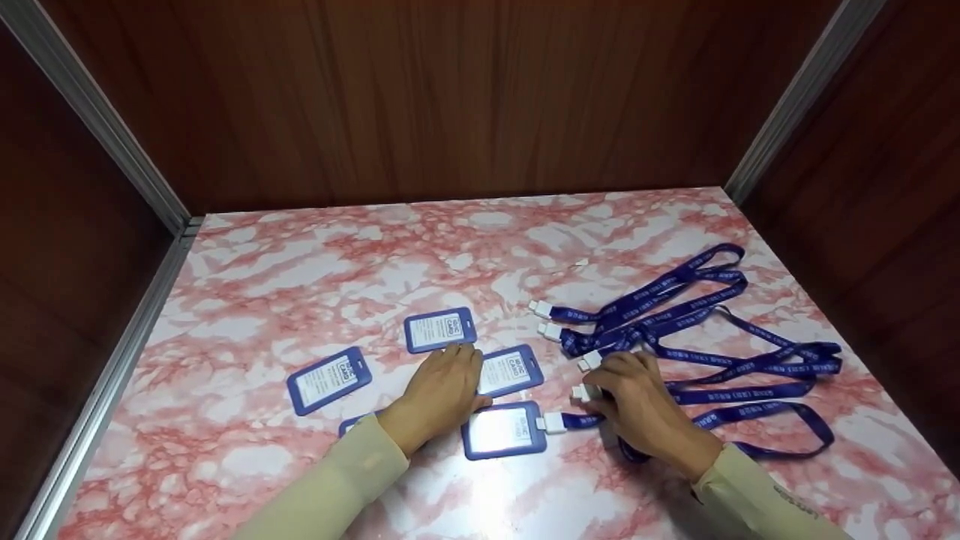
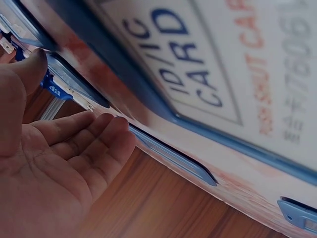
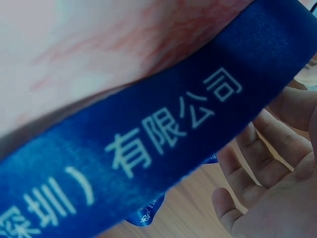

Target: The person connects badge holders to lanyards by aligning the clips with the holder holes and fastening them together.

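My left hand [image 1: 442, 390] rests over the left end of a blue-framed ID card holder [image 1: 516, 370], thumb and fingers spread apart. In the left wrist view its fingers [image 2: 104, 136] are loosely bent, tips close to the table. My right hand [image 1: 649, 409] pinches the white clip [image 1: 581, 393] of a blue lanyard [image 1: 750, 392] between thumb and fingers. Below my left thumb lies another card holder [image 1: 504, 431], joined by a white clip [image 1: 553, 422] to a lanyard. A printed lanyard strap [image 3: 163, 134] crosses the right wrist view, hiding part of the right hand.
More card holders lie at the upper middle [image 1: 440, 330] and left [image 1: 330, 380]; one card holder [image 1: 352, 424] is mostly hidden under my left forearm. Several folded lanyards [image 1: 660, 300] cover the right side. Brown panels [image 1: 465, 105] enclose the red-and-white marbled table [image 1: 360, 255].
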Demonstrator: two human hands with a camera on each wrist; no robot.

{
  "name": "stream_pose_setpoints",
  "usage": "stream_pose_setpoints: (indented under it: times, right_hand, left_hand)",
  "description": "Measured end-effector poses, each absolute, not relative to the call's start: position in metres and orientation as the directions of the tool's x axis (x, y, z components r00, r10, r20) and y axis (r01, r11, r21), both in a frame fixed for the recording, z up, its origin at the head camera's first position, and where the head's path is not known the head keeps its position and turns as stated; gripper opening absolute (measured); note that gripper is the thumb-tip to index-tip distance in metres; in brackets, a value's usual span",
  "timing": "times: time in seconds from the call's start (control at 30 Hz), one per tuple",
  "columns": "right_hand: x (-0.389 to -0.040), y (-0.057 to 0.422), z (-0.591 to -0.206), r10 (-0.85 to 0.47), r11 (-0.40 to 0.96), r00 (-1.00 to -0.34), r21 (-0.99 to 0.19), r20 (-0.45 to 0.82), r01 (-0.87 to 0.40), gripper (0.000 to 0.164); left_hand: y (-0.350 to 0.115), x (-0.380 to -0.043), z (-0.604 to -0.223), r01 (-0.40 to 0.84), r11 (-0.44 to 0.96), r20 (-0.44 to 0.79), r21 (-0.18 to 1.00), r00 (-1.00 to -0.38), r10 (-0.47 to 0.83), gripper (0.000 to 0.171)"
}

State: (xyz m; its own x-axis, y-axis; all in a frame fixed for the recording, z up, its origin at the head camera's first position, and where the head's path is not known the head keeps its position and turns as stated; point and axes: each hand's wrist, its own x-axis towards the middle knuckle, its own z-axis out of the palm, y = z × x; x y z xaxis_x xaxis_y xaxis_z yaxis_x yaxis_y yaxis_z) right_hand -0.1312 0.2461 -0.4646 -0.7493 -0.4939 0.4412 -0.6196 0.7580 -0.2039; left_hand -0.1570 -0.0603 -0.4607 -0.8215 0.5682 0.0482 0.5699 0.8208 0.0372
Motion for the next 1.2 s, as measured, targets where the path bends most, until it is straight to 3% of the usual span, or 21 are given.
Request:
stream_pose_setpoints:
  times: [1.2]
  right_hand:
    - [-0.1325,0.238,-0.4669,-0.497,0.752,-0.751,-0.217,0.435,-0.623,0.024]
  left_hand:
    - [-0.0551,-0.1641,-0.4615,0.583,0.81,0.053,0.061,-0.812,0.581,0.053]
